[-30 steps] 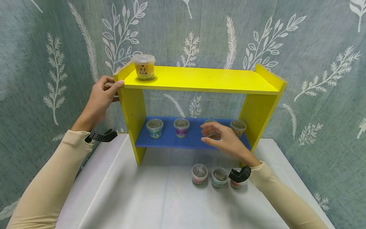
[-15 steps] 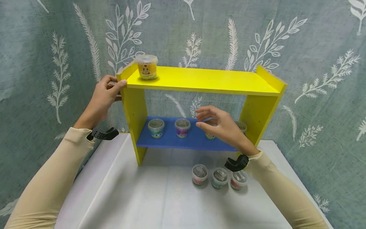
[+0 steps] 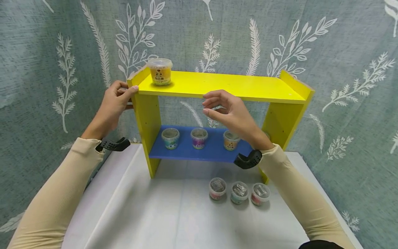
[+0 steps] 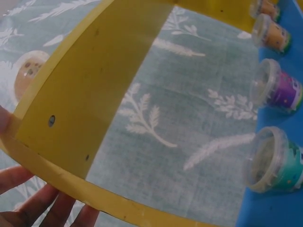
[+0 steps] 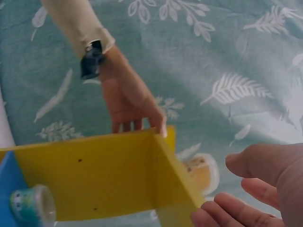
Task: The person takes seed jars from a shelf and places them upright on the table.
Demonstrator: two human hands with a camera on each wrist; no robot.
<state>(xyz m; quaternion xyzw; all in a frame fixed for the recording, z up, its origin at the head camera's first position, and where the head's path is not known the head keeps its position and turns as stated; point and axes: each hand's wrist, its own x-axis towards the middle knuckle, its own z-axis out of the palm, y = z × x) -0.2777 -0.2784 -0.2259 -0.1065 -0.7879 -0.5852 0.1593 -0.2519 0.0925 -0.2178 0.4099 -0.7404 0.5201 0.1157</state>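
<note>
left hand [image 3: 113, 103] grips the yellow shelf [image 3: 217, 86] at its left top corner. right hand [image 3: 230, 114] hovers before the top board's front edge, fingers loosely curled, holding nothing.

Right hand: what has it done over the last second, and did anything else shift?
The right hand rose from the blue shelf to the front edge of the yellow top board, holding nothing; the orange cup it covered now shows. The left hand still grips the shelf's left corner. The cup on top and three cups on the table stayed put.
</note>
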